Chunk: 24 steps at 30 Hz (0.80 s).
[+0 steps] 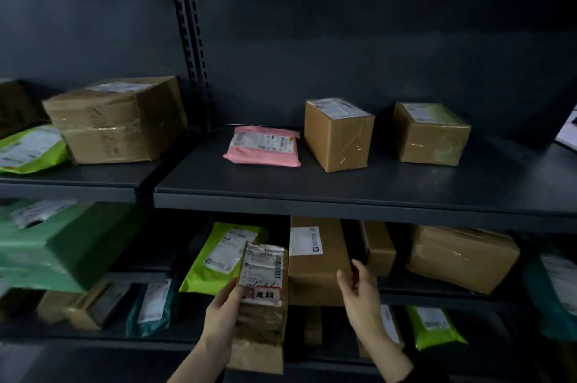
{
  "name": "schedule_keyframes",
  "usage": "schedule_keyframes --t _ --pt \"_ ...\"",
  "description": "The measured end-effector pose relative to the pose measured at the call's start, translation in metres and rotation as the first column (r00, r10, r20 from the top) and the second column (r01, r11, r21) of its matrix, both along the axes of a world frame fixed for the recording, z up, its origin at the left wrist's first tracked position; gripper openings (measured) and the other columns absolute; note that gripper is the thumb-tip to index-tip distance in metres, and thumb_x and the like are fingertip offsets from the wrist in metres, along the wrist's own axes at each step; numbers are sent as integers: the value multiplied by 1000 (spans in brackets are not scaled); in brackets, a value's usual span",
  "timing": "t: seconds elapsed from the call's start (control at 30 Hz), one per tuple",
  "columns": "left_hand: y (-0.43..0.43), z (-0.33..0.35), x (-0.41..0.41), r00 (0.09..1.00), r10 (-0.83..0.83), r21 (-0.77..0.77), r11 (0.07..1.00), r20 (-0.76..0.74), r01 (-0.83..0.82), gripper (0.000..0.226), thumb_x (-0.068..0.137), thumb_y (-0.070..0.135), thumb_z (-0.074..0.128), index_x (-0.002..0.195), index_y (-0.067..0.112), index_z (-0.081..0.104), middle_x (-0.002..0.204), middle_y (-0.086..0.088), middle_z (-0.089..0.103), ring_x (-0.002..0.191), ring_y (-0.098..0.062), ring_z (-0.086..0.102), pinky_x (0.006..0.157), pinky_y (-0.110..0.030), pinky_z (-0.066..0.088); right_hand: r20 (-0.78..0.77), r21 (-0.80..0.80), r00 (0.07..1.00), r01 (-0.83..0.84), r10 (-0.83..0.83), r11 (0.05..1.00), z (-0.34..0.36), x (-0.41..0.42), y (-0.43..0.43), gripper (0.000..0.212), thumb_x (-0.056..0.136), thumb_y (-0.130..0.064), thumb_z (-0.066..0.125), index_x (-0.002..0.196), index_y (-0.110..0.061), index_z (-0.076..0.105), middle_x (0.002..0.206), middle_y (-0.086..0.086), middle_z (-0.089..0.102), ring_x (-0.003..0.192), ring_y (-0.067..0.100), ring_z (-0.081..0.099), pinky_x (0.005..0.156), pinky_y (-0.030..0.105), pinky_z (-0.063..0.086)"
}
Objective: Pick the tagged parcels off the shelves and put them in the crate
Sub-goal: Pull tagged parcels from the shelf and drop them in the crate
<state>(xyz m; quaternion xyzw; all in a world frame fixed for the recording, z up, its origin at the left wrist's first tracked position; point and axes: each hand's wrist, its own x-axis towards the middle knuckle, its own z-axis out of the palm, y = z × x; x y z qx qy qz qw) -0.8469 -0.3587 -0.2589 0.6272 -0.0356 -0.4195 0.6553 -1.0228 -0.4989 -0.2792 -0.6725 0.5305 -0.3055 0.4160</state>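
Two hands are showing: my left hand (pixel 223 311) is gripping a brown parcel (pixel 265 329) with a red-bordered tag (pixel 264 294), holding it upright below the shelf board (pixel 343 189). My right hand (pixel 359 292) is hanging open, fingers relaxed, just beside a cardboard box (pixel 315 270). I'm reading the pick as done. I'm not seeing the crate, so the next move is turning to find it.

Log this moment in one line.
left hand: holds tagged parcel | right hand: open, in front of brown box | crate: not in view
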Motion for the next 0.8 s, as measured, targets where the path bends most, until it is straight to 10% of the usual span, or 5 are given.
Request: schedule_keyframes --t 0.8 --pt "56 30 38 999 -25 -147 989 -25 21 50 88 16 62 135 16 47 101 -16 70 87 -29 68 64 -36 52 -9 71 999 -46 46 996 15 56 30 53 97 -31 45 145 -16 29 143 11 44 130 28 44 105 37 37"
